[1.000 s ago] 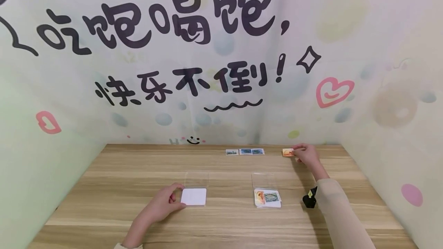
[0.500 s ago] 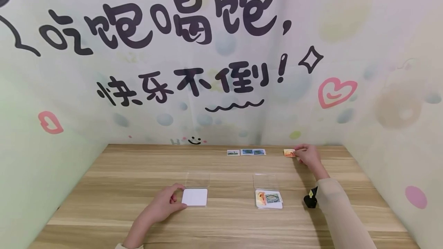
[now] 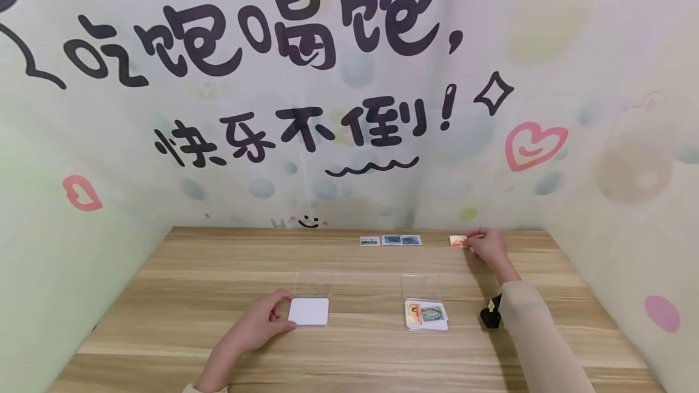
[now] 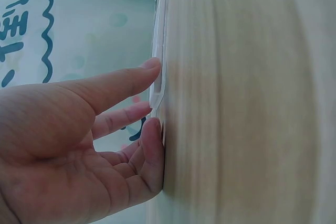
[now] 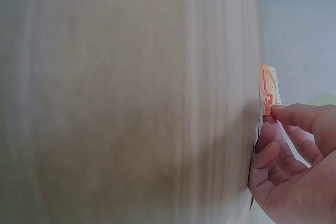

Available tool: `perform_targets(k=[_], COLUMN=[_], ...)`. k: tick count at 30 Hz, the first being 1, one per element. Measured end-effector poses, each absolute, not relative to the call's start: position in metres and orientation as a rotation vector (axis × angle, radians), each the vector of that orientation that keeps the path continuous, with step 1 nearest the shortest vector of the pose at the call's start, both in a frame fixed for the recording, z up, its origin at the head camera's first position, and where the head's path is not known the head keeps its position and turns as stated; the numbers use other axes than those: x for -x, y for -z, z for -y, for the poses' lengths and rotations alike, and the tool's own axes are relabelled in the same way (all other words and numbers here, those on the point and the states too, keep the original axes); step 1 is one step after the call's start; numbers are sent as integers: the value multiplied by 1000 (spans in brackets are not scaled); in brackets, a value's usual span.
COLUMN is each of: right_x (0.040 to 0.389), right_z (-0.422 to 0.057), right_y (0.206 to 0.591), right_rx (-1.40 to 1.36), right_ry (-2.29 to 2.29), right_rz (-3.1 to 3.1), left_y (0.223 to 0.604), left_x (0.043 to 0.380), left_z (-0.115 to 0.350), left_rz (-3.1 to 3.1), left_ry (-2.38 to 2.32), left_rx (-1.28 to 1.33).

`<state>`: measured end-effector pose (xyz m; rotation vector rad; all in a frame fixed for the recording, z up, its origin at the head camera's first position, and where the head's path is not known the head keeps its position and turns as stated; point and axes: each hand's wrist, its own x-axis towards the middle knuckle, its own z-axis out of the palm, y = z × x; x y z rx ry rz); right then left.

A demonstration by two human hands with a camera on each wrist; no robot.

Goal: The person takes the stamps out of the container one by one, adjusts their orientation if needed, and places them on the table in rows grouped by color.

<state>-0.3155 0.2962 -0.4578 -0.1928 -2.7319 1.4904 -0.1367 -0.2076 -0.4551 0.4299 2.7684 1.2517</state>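
The right hand point(image 3: 486, 246) pinches a small orange-and-yellow rectangular paper stamp point(image 3: 457, 241) by its right end, thumb against the printed face; the right-wrist view shows the stamp slightly tilted, with the other fingers curled beside it. This is at the far right of the wood-grain worktop point(image 3: 218, 272). The left hand point(image 3: 262, 320) grips the left end of a flat clear plastic case point(image 3: 312, 284) at the near left, thumb at its near corner and index finger at its far corner, the remaining fingers bent. A plain white rounded card point(image 3: 309, 312) lies in the near half of that case, and the clear lid lies folded back on the far side.

To the right, well apart from the left hand, is a 2nd clear plastic case point(image 3: 420, 287), its lid also laid back. On its white card point(image 3: 437, 325) are 2 stamps: an orange-and-yellow printed stamp point(image 3: 413, 314) on the left and a grey-green printed stamp point(image 3: 434, 313) on the right.

Just left of the beige right sleeve point(image 3: 537, 332) sits a small black object point(image 3: 491, 317) with a yellow mark. Along the far edge, left of the right hand, lie a white-bordered greenish stamp point(image 3: 369, 241) and a joined-looking pair of blue stamps point(image 3: 401, 240). Behind rises a pale printed wall point(image 3: 262, 83) with 2 lines of black lettering.
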Motion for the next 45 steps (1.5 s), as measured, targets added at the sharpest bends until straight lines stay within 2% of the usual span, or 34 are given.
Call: perform_targets(k=[45], right_x=[320], right_z=[-299], right_y=[463], right_rx=[179], right_ry=[-1399], right_rz=[2789], left_y=[454], left_x=[135], left_z=[207], left_rz=[-2767], left_ry=[-1266], left_rx=[-400])
